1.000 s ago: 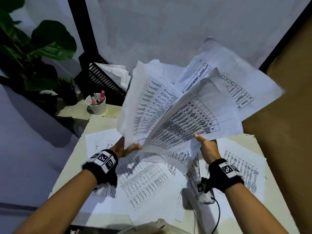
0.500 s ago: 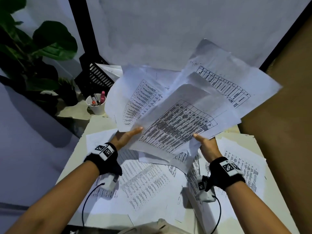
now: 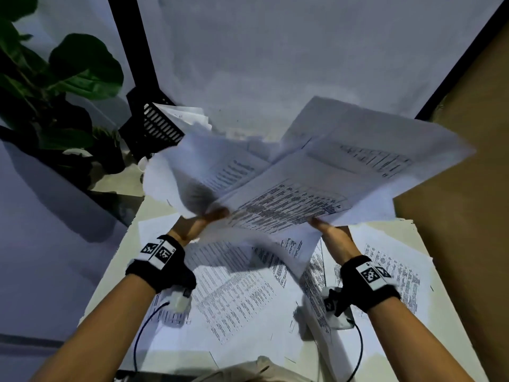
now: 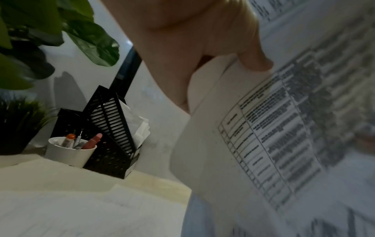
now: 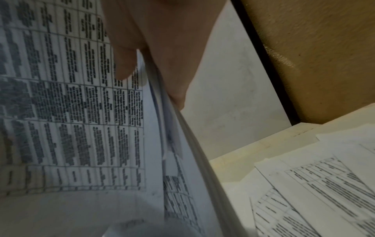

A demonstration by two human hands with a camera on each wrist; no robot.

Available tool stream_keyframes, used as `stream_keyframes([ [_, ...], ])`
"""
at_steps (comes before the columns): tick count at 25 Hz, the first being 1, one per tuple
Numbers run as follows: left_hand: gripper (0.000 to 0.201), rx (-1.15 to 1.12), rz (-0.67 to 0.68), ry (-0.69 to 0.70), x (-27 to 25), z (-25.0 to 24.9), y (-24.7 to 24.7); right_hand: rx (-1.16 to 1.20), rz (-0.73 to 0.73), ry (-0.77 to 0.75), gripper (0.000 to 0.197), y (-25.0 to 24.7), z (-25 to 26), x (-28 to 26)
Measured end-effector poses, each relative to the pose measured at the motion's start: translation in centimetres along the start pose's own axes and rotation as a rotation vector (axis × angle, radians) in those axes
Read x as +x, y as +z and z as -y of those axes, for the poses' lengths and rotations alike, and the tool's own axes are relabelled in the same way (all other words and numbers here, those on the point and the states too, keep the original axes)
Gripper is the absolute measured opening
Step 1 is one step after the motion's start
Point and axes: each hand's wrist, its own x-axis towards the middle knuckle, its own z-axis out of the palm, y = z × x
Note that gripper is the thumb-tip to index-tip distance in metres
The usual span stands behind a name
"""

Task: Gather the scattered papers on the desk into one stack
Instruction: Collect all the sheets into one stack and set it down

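I hold a loose bundle of printed papers point(image 3: 297, 186) in the air above the desk point(image 3: 124, 257), fanned out and uneven. My left hand point(image 3: 201, 223) grips its left edge, thumb on top of the sheet point(image 4: 270, 144) in the left wrist view. My right hand point(image 3: 330, 232) pinches the right edge, thumb pressed on the printed table point(image 5: 71, 112) with fingers behind. More printed sheets point(image 3: 234, 288) lie spread over the desk below, and others point(image 3: 396, 274) lie at the right side.
A black slotted file holder point(image 3: 157, 125) with papers stands at the back left, a white cup of pens point(image 4: 69, 152) beside it. A leafy plant point(image 3: 55, 86) fills the far left. A brown wall point(image 3: 454, 188) borders the desk's right side.
The held bundle has tipped flatter, away from me. My left hand shifted from under the sheets up to their left edge. The right hand stayed in place.
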Motion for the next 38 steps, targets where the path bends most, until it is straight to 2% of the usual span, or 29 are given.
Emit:
stream_keyframes([
  [2, 0.092, 0.053, -0.019, 0.041, 1.5, 2.7, -0.8, -0.004, 0.011, -0.007, 0.061, 0.6, 0.4, -0.3],
  [4, 0.086, 0.085, -0.069, 0.012, 3.1, 4.9, -1.5, 0.105, -0.078, -0.114, 0.043, 1.1, 1.1, -0.1],
  [5, 0.091, 0.086, -0.069, -0.032, 4.2, 5.6, -2.1, 0.176, -0.098, -0.167, 0.036, 1.2, 1.4, 0.2],
  [7, 0.104, 0.105, -0.043, -0.057, 2.9, 2.9, -1.4, 0.202, -0.086, -0.172, 0.042, 1.0, 1.8, 0.7],
  [8, 0.101, 0.117, -0.023, -0.022, 2.6, 1.9, -1.0, 0.184, -0.067, -0.137, 0.049, 0.9, 1.9, 0.7],
  [10, 0.081, 0.151, 0.058, 0.046, 1.3, -0.3, 0.1, 0.180, -0.049, -0.105, 0.055, 0.5, 1.6, 1.4],
  [11, 0.081, 0.132, 0.078, 0.069, 1.2, -0.4, 0.4, 0.178, -0.052, -0.103, 0.056, 0.5, 1.5, 1.6],
  [13, 0.096, 0.129, 0.049, 0.113, 1.1, -0.6, 1.0, 0.186, -0.066, -0.115, 0.053, 0.5, 1.5, 2.0],
  [14, 0.090, 0.147, 0.052, 0.102, 1.0, -0.8, 1.2, 0.210, -0.067, -0.128, 0.047, 0.4, 1.4, 2.3],
  [16, 0.067, 0.198, 0.089, 0.058, 1.2, -0.9, 1.7, 0.239, -0.064, -0.137, 0.033, 0.4, 1.4, 2.5],
  [17, 0.061, 0.210, 0.115, 0.049, 1.4, -1.0, 2.0, 0.235, -0.079, -0.140, 0.033, 0.2, 1.2, 2.7],
  [19, 0.056, 0.189, 0.150, 0.068, 1.3, -1.4, 2.4, 0.216, -0.104, -0.167, 0.041, -0.2, 1.1, 2.7],
  [23, 0.047, 0.200, 0.041, 0.062, 1.3, -2.1, 2.5, 0.204, -0.146, -0.162, 0.070, -0.9, 0.2, 3.3],
  [26, 0.035, 0.116, -0.043, 0.085, 1.0, -2.6, 2.3, 0.214, -0.171, -0.218, 0.065, -1.1, 0.7, 3.1],
  [28, 0.036, 0.078, -0.051, 0.142, 0.1, -2.9, 2.2, 0.209, -0.131, -0.229, 0.057, -0.8, 1.4, 2.5],
  [32, 0.046, 0.116, 0.034, 0.054, -1.1, -1.5, 2.2, 0.192, -0.022, -0.240, 0.063, 0.4, 0.7, 2.3],
  [34, 0.056, 0.140, 0.068, -0.009, -1.7, -1.1, 2.7, 0.231, -0.052, -0.259, 0.058, 0.9, 0.4, 2.5],
  [36, 0.051, 0.078, 0.061, -0.051, -2.1, -1.7, 3.2, 0.222, -0.093, -0.298, 0.052, 1.0, 0.8, 2.3],
  [38, 0.049, 0.014, 0.011, 0.001, -2.3, -2.3, 3.4, 0.211, -0.131, -0.376, 0.048, 0.8, 1.7, 2.0],
])
